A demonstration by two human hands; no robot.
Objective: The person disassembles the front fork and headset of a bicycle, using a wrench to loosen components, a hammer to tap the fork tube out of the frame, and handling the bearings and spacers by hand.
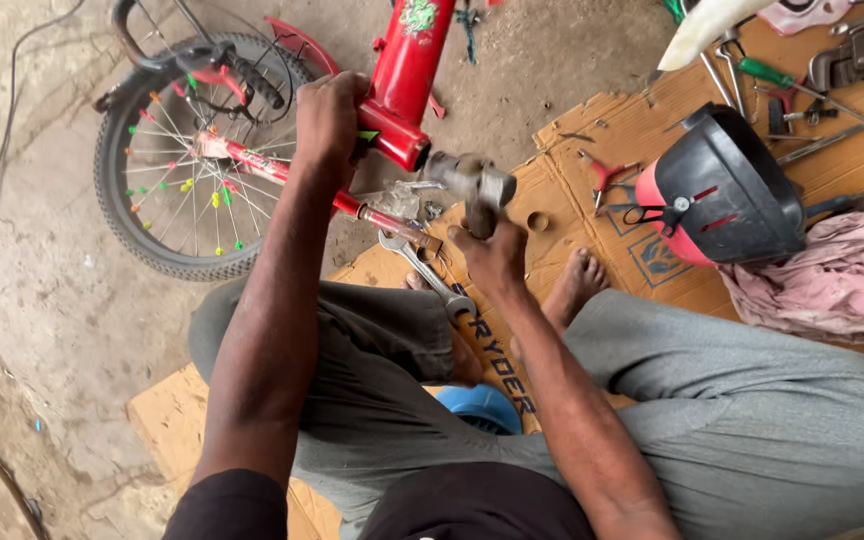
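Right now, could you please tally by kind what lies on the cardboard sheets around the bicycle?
Spanners and wrenches: 3, one near the feet, a pipe wrench, a long spanner
Screwdrivers: 1, green-handled
Pliers: 1, red-handled
Black-and-red shell: 1
Pink cloth: 1
Total: 7

Wheel (187, 165) left of frame (407, 70), wrench (422, 268) on cardboard (642, 130), basket (727, 190) right.

The hammer (474, 185) head is motion-blurred; the red frame (407, 75) runs off the top edge.
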